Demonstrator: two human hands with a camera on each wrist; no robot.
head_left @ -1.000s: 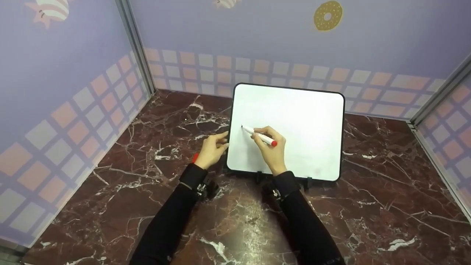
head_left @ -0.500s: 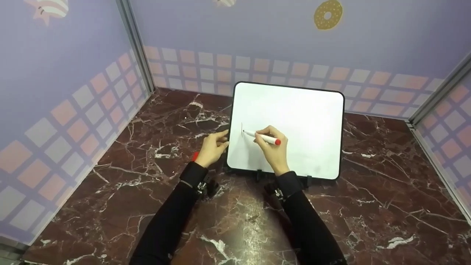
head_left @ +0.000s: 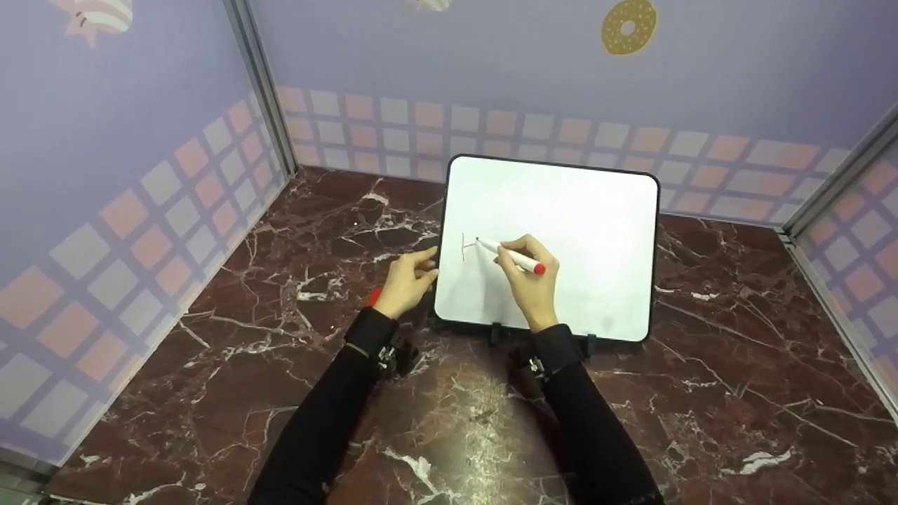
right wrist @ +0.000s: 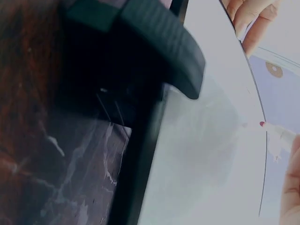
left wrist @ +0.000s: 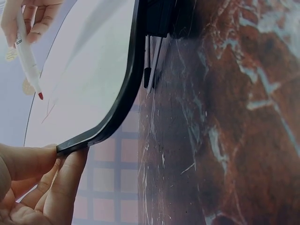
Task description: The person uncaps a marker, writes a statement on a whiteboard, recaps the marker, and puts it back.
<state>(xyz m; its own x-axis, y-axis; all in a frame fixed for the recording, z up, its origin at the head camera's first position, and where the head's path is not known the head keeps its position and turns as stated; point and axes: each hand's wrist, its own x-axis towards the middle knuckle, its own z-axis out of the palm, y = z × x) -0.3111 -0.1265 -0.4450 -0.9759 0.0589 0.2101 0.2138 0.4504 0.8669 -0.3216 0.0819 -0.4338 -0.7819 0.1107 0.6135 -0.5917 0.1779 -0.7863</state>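
Holding marker (head_left: 522,261) at whiteboard (head_left: 600,238) in stand (right wrist: 164,44)

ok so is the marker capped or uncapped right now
Uncapped: the marker shows a bare red tip, and thin red lines mark the whiteboard.

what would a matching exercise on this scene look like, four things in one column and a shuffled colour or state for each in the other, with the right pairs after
1. Right hand
2. Left hand
3. Whiteboard
4. Table

A. Dark reddish brown with pale veins
B. Grips the marker
C. White with a black border
D. Pinches the whiteboard's edge

Right pairs: 1-B, 2-D, 3-C, 4-A
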